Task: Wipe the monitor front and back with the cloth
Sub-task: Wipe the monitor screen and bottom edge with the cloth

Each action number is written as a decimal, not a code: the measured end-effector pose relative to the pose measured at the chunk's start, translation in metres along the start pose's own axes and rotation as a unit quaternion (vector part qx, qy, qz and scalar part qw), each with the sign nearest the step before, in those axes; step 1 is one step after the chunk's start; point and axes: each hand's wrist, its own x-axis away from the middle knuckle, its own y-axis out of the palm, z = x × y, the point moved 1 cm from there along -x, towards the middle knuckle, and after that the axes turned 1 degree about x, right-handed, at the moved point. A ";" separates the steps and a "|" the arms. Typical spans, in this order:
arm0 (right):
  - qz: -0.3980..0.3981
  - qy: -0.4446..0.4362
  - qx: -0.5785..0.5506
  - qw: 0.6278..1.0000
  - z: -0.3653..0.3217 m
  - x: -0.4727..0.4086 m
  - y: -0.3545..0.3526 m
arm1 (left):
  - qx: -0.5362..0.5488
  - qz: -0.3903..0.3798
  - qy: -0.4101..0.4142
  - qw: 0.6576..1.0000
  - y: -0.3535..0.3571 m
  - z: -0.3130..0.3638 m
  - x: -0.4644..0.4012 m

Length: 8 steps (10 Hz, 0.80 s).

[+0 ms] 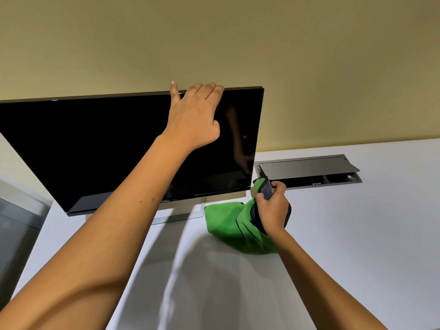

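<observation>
A black monitor (100, 148) with a dark screen stands on a silver base (181, 214) on the white desk (357, 234), tilted in view. My left hand (194, 115) reaches up to the monitor's top edge near its right end, fingers hooked over the bezel, thumb against the screen. My right hand (272, 208) grips a green cloth (228, 225) with a grey side, just below the monitor's lower right corner. Part of the cloth lies bunched on the desk.
A grey cable box (309, 170) with its lid raised is set into the desk behind the cloth. A yellowish wall (238, 44) runs directly behind the monitor. The desk's left edge (45, 220) drops to a grey floor.
</observation>
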 end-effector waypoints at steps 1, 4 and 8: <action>0.007 -0.209 0.073 0.975 -0.006 0.009 0.010 | 0.000 0.000 -0.002 1.000 0.001 0.000 0.000; -0.135 -0.356 0.213 0.900 -0.017 0.017 0.039 | -0.003 -0.003 0.001 1.000 -0.001 0.000 0.001; -0.025 -0.221 0.162 0.961 0.007 -0.013 0.009 | -0.005 -0.004 0.007 1.000 -0.001 -0.001 0.001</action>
